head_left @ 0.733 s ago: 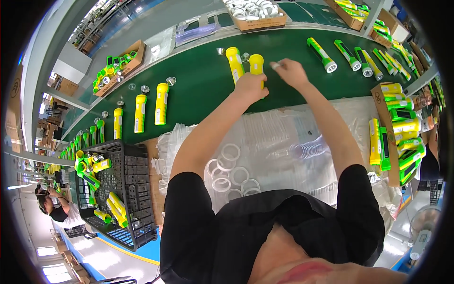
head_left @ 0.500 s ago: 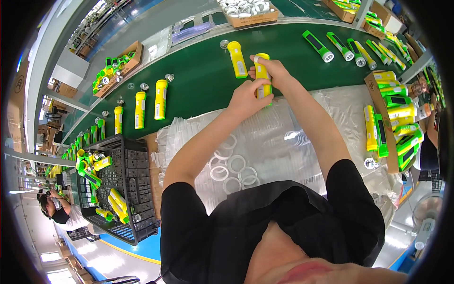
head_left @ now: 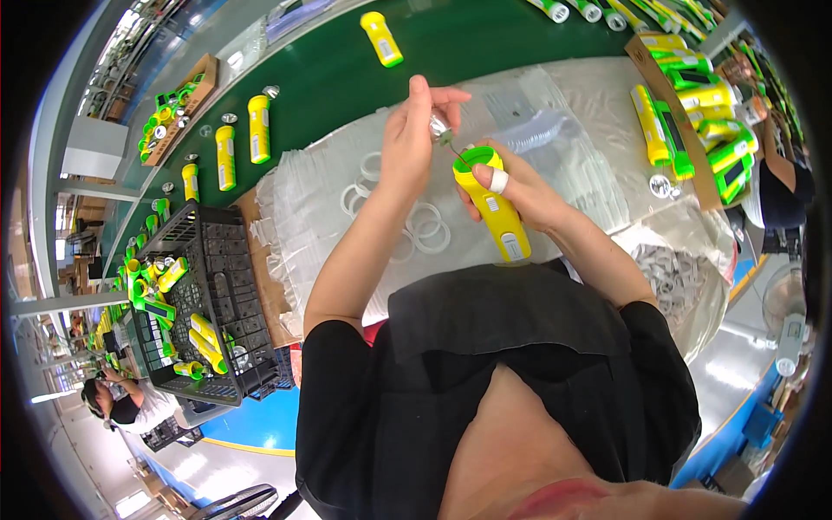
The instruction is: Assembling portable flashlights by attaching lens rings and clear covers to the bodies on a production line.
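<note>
In front of my chest, my right hand [head_left: 530, 192] is wrapped round a yellow flashlight body [head_left: 504, 227], its green-rimmed open end tilted up and away from me. A white band circles the right thumb. My left hand [head_left: 409, 134] pinches a shiny lamp reflector [head_left: 438, 130] just above and left of that open end. A thin wire runs from the reflector's back into the body. Below both hands, several white rings [head_left: 426, 227] lie on the clear plastic sheeting [head_left: 485, 113].
Yellow flashlights [head_left: 259, 130] with loose reflectors line the green bench [head_left: 329, 69]. At the left stands a black crate [head_left: 230, 295] with flashlight parts. A cardboard box [head_left: 672, 121] of flashlights is at the right, near another person's arm [head_left: 780, 160]. A bag of small grey parts [head_left: 667, 277] sits below.
Both hands have come back from over the bench toward my chest with the flashlight body. My left hand has let go of the body and now holds the reflector. The view has shifted.
</note>
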Demonstrator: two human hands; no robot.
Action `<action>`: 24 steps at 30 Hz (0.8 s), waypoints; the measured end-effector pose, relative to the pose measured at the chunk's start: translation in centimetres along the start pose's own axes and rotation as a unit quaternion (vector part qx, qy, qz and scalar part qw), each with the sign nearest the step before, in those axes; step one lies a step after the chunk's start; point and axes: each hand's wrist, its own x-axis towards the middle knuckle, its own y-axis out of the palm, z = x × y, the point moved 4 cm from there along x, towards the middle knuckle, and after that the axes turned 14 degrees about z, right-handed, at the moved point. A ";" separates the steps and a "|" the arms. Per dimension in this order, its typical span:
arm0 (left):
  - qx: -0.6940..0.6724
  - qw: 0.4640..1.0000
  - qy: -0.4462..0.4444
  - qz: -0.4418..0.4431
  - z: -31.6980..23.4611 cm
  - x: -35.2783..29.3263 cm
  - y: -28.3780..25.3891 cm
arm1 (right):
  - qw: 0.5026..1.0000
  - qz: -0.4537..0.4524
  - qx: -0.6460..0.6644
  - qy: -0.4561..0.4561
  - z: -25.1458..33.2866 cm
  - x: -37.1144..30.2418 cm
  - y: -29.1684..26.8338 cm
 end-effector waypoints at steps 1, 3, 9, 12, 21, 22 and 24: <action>0.115 0.992 0.049 0.036 -0.9 -1.0 0.8 | 1.000 0.006 -0.005 -0.009 -0.4 -0.7 0.2; 0.194 0.972 0.104 0.086 -1.7 -2.9 2.7 | 1.000 -0.022 -0.002 -0.008 -0.3 -1.9 1.7; 0.345 0.905 0.182 0.170 -0.8 -5.5 6.0 | 0.999 -0.025 -0.001 -0.023 -2.0 -2.9 1.9; 0.311 0.906 0.232 0.165 -0.3 -4.9 6.7 | 0.994 -0.065 0.067 -0.064 -1.9 -3.7 1.7; 0.622 0.772 -0.038 0.125 8.2 2.3 3.2 | 0.979 -0.171 0.065 -0.095 -0.9 -6.4 -1.1; 0.594 0.789 -0.045 0.151 8.6 2.4 2.8 | 0.979 -0.170 0.064 -0.096 -0.9 -6.5 -1.1; 0.564 0.805 -0.053 0.177 8.6 2.4 2.3 | 0.979 -0.170 0.064 -0.097 -0.7 -6.6 -1.1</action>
